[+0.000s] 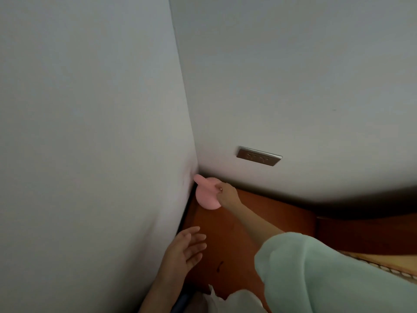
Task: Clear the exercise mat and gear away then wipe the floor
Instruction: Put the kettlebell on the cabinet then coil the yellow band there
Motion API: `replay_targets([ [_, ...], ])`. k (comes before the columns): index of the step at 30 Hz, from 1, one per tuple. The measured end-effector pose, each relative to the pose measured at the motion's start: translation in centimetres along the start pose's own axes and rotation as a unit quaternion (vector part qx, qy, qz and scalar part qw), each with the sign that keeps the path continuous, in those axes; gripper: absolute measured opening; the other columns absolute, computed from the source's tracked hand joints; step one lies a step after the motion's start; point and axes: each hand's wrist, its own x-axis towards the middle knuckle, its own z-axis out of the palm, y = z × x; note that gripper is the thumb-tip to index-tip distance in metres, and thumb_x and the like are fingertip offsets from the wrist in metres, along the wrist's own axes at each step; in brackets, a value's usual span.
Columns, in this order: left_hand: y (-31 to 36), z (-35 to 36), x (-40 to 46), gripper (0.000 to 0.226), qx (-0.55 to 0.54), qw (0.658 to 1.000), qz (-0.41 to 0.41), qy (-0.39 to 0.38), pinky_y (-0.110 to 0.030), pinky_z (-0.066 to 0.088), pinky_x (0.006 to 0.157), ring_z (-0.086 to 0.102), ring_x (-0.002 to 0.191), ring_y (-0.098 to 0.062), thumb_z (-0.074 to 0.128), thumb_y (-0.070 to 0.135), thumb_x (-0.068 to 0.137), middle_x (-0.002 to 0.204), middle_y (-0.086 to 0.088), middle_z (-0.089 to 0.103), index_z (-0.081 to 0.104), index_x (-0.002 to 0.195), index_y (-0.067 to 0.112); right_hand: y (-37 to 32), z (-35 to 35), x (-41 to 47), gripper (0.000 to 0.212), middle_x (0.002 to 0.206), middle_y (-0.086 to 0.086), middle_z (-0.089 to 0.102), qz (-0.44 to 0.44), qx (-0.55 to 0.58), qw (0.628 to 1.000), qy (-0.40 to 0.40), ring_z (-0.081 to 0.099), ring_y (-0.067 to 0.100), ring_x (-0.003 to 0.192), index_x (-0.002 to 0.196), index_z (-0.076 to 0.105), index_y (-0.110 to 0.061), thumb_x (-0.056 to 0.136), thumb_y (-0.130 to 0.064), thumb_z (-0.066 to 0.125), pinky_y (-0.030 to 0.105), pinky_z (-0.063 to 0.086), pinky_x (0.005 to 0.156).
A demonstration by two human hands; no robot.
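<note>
A pink dumbbell (204, 193) stands on a reddish-brown wooden surface (228, 233), tucked into the corner where two white walls meet. My right hand (226, 194) reaches out in a pale green sleeve and grips the dumbbell's near end, fingers curled on it. Part of the dumbbell is hidden behind that hand. My left hand (185, 250) hovers lower down beside the left wall, fingers spread and relaxed, holding nothing. No exercise mat is in view.
The left wall (90, 154) runs close along my left arm. A grey double socket (259, 156) sits low on the far wall. A wooden ledge (361, 231) extends right, with a woven mat edge (383, 265) below. White fabric (225, 299) lies at the bottom.
</note>
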Motion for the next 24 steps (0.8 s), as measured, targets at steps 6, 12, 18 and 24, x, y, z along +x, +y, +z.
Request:
replay_targets([
  [6,-0.1,1.2,0.1,0.026,-0.022,0.999,0.003,-0.023,-0.031,0.045,0.069,0.061,0.084,-0.021,0.037,0.019,0.098,0.094,-0.008,0.067,0.061,0.105,0.011,2.2,-2.7,-9.9,0.027,0.111,0.004,0.066,-0.067,0.091,0.994,-0.013,0.064,0.015,0.094,0.115,0.062,-0.016,0.093,-0.010,0.048,0.032,0.053,0.084],
  [12,0.5,3.4,-1.3,0.026,-0.013,0.999,0.034,-0.030,-0.030,0.044,0.070,0.060,0.087,-0.020,0.037,0.020,0.098,0.097,-0.007,0.066,0.059,0.109,0.011,3.7,-7.5,-18.6,0.024,0.094,-0.001,0.070,-0.054,0.299,0.953,0.002,0.066,0.009,0.082,0.098,0.063,-0.019,0.091,-0.001,0.050,0.023,0.052,0.077],
  [18,0.9,8.1,-4.2,0.025,0.016,0.992,0.102,-0.071,-0.031,0.046,0.076,0.061,0.092,-0.019,0.037,0.023,0.099,0.101,-0.005,0.065,0.059,0.110,0.014,7.0,-14.4,-23.7,0.017,0.091,0.006,0.071,-0.042,0.474,0.876,0.077,0.068,0.016,0.082,0.100,0.065,-0.013,0.094,-0.008,0.050,0.024,0.051,0.071],
  [24,0.8,12.9,-8.1,0.035,0.014,0.980,0.139,-0.144,-0.036,0.047,0.088,0.064,0.099,-0.020,0.035,0.029,0.098,0.107,-0.010,0.068,0.060,0.113,0.009,10.1,-20.5,-29.2,0.017,0.077,0.004,0.072,-0.091,0.572,0.803,0.141,0.068,0.011,0.067,0.096,0.066,-0.008,0.094,-0.007,0.049,0.019,0.052,0.056],
])
